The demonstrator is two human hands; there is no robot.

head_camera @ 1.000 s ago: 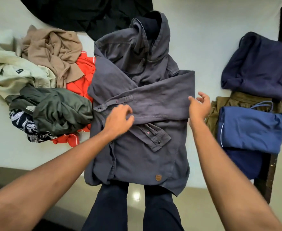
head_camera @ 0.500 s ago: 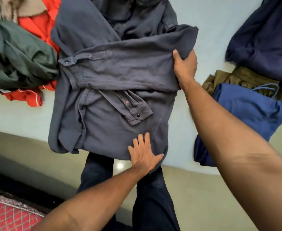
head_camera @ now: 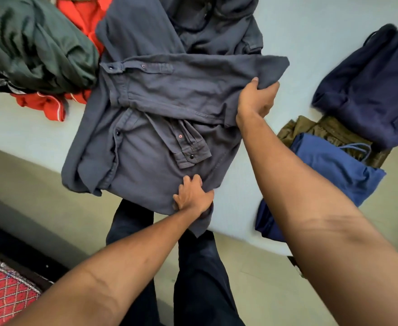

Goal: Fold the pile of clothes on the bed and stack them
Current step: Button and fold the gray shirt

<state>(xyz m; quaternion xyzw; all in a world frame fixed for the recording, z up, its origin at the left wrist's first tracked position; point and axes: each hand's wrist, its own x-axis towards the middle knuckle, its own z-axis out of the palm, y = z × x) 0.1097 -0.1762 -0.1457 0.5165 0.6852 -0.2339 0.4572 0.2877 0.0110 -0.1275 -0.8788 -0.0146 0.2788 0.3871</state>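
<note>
A grey button shirt (head_camera: pixel 169 102) lies on the bed (head_camera: pixel 310 24) with both sleeves folded across its body, its hem hanging over the near edge. My left hand (head_camera: pixel 193 198) grips the bottom hem near the right corner. My right hand (head_camera: pixel 256 100) grips the shirt's right side where the upper sleeve folds over. An unfolded pile sits at the left: a dark green garment (head_camera: pixel 36 48) on top of a red one (head_camera: pixel 45 104). Folded clothes lie at the right: a navy piece (head_camera: pixel 369 85), an olive piece (head_camera: pixel 310 128) and a blue piece (head_camera: pixel 334 170).
The bed's near edge runs diagonally from left to lower right. My legs in dark trousers (head_camera: pixel 193 267) stand against it. A red patterned rug (head_camera: pixel 3 292) covers the floor at the lower left.
My left hand left the sleeve, went down to the hem and now curls round it. My right hand closed on the shirt's right side. The camera moved closer and lower.
</note>
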